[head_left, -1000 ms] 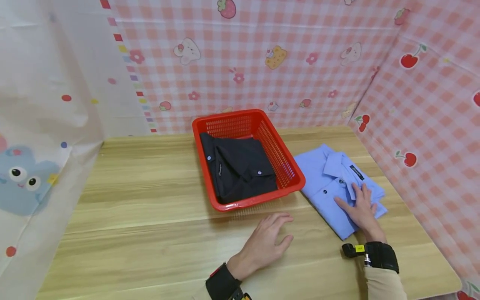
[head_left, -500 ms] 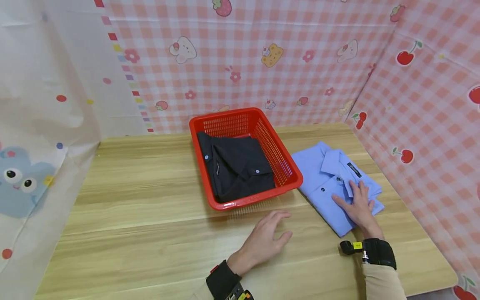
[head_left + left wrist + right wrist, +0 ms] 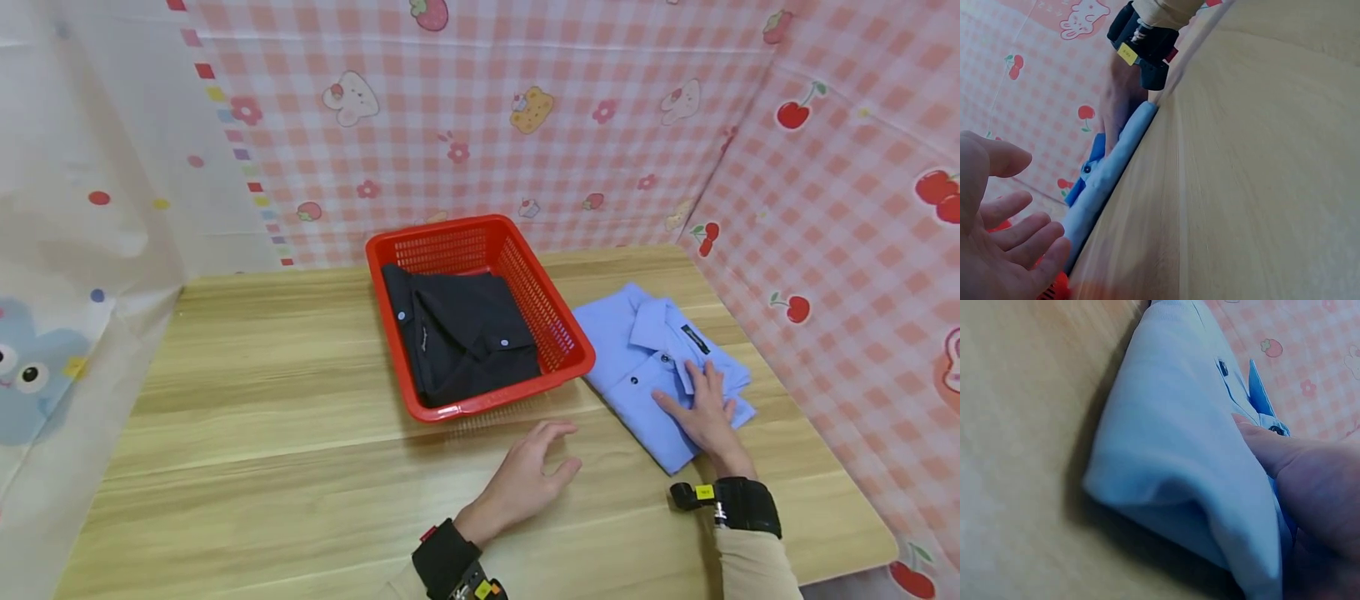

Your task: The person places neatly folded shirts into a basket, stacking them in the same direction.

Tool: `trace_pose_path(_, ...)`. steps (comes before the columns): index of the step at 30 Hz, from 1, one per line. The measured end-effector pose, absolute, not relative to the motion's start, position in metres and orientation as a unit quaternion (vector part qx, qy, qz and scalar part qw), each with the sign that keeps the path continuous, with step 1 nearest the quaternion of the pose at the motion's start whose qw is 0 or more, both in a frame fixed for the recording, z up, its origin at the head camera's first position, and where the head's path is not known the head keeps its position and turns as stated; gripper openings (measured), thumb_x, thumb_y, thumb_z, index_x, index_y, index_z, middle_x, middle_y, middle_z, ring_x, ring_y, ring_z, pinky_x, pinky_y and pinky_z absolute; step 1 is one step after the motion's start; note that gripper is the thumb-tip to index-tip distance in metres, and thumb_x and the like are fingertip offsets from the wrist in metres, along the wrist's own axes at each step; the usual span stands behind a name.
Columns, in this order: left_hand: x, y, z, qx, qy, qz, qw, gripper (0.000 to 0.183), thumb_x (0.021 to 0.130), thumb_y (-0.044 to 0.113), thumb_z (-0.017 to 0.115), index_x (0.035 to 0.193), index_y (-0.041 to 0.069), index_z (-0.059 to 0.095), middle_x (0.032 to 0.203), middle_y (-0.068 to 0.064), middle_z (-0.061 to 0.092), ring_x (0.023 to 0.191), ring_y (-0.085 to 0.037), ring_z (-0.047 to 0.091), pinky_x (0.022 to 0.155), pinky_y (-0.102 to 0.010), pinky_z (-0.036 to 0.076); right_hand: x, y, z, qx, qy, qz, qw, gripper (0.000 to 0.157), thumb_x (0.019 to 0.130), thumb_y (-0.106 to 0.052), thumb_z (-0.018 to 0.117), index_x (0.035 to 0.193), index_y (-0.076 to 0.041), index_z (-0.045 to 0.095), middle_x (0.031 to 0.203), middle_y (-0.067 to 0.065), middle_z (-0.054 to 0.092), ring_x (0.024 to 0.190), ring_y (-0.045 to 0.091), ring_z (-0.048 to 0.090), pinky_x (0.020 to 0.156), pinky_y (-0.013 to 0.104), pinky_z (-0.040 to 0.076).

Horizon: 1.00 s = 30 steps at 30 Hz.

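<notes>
A folded light blue shirt lies on the right part of the table, collar and dark label facing up. My right hand rests on it with fingers spread, near the collar; the right wrist view shows the thumb against the cloth beside a button. Left of the shirt, my left hand hovers by the table, fingers relaxed and holding nothing. In the left wrist view its fingers are apart from the shirt. A folded black shirt lies inside the red basket.
The basket stands toward the back of the wooden table, its right front corner close to the blue shirt. Pink checked sheeting covers the back and right sides, and white sheeting hangs at the left.
The head view has shifted slightly, so the whole scene sits further left in the picture. Both hands, the shirts and the basket keep nearly the same places relative to each other.
</notes>
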State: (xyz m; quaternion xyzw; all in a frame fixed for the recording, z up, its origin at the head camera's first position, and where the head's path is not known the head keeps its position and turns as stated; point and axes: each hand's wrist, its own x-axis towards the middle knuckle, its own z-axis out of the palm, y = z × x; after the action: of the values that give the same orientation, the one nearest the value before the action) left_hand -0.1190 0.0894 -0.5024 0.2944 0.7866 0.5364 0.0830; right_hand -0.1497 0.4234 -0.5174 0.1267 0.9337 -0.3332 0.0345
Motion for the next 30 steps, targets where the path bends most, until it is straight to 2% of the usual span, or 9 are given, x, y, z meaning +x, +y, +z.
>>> trace_pose_path(9, -0.121, 0.094, -0.504, 0.271, 0.770, 0.566, 0.116, 0.045, 0.099, 0.019, 0.067, 0.140, 0.004, 0.060, 0.141, -0.008, 0.061, 0.123, -0.030, 0.061, 0.100, -0.038, 0.053, -0.142, 0.417, -0.516, 0.120, 0.934, -0.334, 0.032, 0.096, 0.101, -0.043, 0.062, 0.162, 0.005, 0.007, 0.165, 0.034, -0.019, 0.150, 0.052, -0.026, 0.111, 0.077, -0.019)
trace_pose_path(24, -0.119, 0.104, -0.508, 0.267, 0.745, 0.594, 0.145, 0.045, 0.101, 0.021, 0.065, 0.140, 0.001, 0.058, 0.143, -0.011, 0.058, 0.130, -0.031, 0.056, 0.103, -0.041, 0.053, -0.127, 0.411, -0.515, 0.121, 0.933, -0.338, 0.032, 0.094, 0.101, -0.041, 0.063, 0.162, 0.005, 0.008, 0.165, 0.034, -0.016, 0.150, 0.053, -0.025, 0.112, 0.076, -0.019)
trace_pose_path(30, -0.119, 0.106, -0.509, 0.264, 0.744, 0.597, 0.139, 0.045, 0.100, 0.020, 0.066, 0.140, 0.001, 0.059, 0.141, -0.011, 0.059, 0.127, -0.031, 0.058, 0.101, -0.037, 0.054, -0.125, 0.410, -0.517, 0.129, 0.934, -0.330, 0.035, 0.095, 0.101, -0.043, 0.063, 0.163, 0.004, 0.007, 0.166, 0.033, -0.017, 0.150, 0.052, -0.025, 0.112, 0.076, -0.019)
